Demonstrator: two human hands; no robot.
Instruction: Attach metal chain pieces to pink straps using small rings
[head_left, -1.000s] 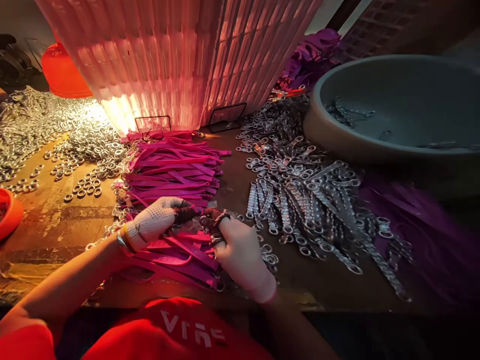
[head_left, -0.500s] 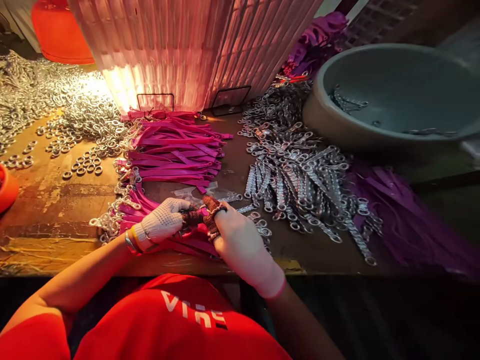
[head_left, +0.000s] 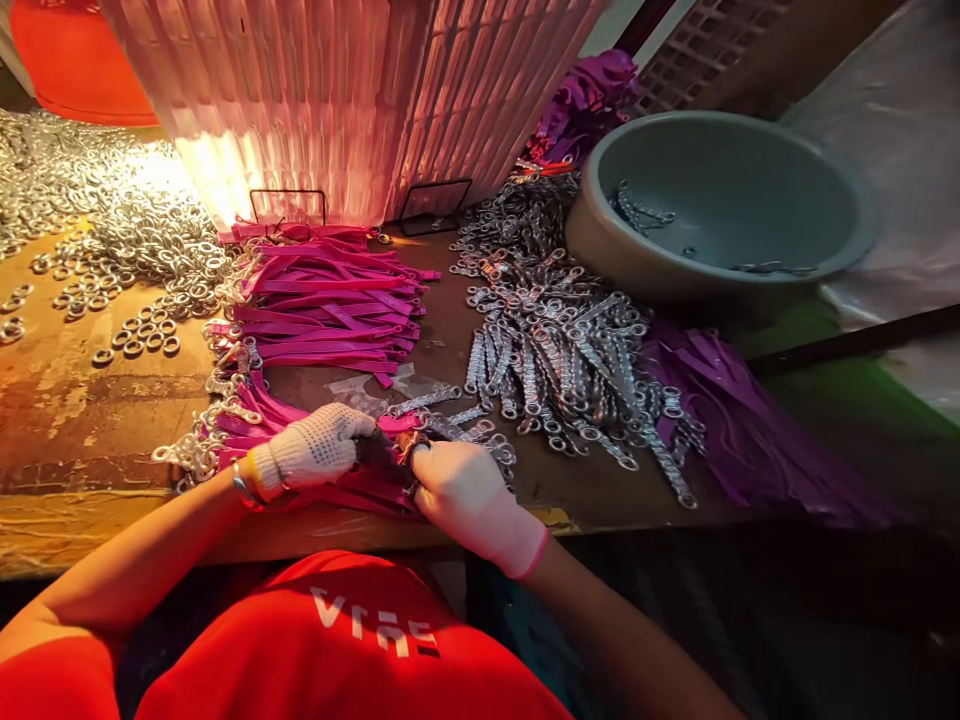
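My left hand [head_left: 319, 447] and my right hand [head_left: 465, 492], both in white knit gloves with dark fingertips, meet at the table's near edge. Their fingertips pinch a small metal ring [head_left: 409, 447] at the end of a pink strap [head_left: 360, 485]. Under both hands lies a bundle of pink straps with rings fitted at their left ends [head_left: 196, 450]. A larger stack of pink straps [head_left: 330, 310] lies just behind. A heap of metal chain clips [head_left: 570, 360] spreads to the right of my right hand.
Loose silver rings [head_left: 135, 250] cover the table's left. A ribbed pink lamp shade [head_left: 345, 100] stands at the back. A grey basin [head_left: 720, 200] holding a few chains sits at the right, with purple straps [head_left: 742, 420] in front of it. Worn wooden tabletop [head_left: 82, 400].
The view shifted right and down a little. Both hands stayed together over the strap bundle, drawing slightly nearer the table's edge; the fingers closed tighter on the ring.
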